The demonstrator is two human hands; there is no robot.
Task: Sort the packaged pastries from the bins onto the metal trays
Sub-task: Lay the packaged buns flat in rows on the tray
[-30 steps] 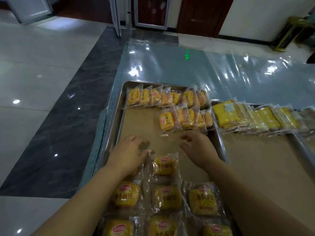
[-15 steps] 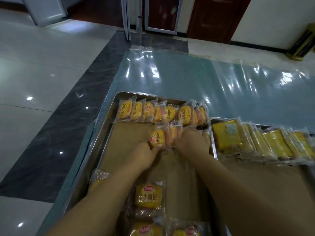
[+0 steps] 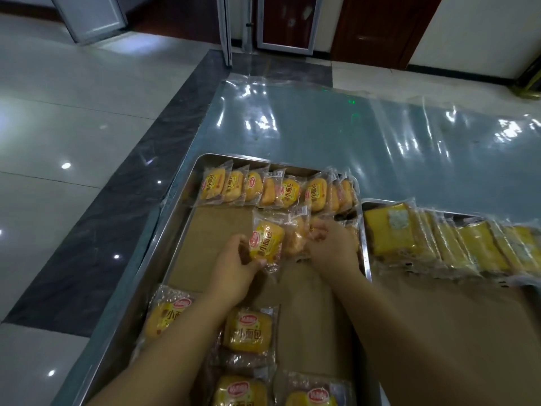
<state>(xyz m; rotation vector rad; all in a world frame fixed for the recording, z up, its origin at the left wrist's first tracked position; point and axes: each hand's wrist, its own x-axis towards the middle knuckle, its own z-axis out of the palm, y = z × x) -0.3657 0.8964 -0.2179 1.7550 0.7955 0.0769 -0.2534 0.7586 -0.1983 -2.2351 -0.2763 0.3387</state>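
A metal tray (image 3: 175,197) lined with brown paper holds a back row of wrapped yellow buns (image 3: 278,187) standing on edge. My left hand (image 3: 234,263) grips one wrapped bun (image 3: 266,241) at the left end of a shorter second row. My right hand (image 3: 333,244) has its fingers curled on the packets (image 3: 297,238) of that second row, holding them upright. More wrapped buns (image 3: 248,332) lie flat on the tray's near part, under my forearms. A second tray (image 3: 366,204) to the right carries a row of square yellow cake packets (image 3: 433,241).
The trays rest on a table covered in shiny clear plastic (image 3: 336,127), bare beyond them. The table's left edge (image 3: 187,142) drops to a dark tiled floor strip. Brown paper (image 3: 468,332) lines the right tray's near part.
Both hands moved from the loose buns near me to the second row. My left hand brought a wrapped bun and stood it against that row's left end. The camera tilted forward.
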